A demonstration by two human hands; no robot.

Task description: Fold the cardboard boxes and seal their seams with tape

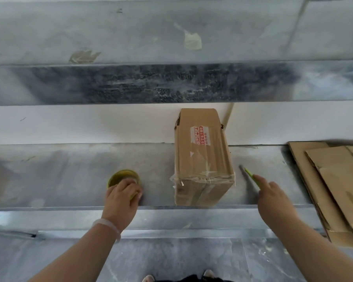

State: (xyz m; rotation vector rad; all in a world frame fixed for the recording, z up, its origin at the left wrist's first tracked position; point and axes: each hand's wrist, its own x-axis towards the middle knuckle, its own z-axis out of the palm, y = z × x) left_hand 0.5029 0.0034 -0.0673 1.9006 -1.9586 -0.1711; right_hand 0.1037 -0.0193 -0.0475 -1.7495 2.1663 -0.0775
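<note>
Left hand (123, 193) curls over tape roll (123, 178), lower centre-left, near bench (59, 176) front edge. Right hand (273, 197) pinches thin green tool (251, 176), lower right. Taped box (204, 159) lies between hands, near end at front edge. Bare bench left of roll. Flat cardboard (334, 184) overhangs edge, far right.

The left hand (122, 197) covers the tape roll's (120, 176) near half; flattened cardboard (334, 190) (a loose stack) runs off the right edge; the red label (200, 135) is too small to read.
</note>
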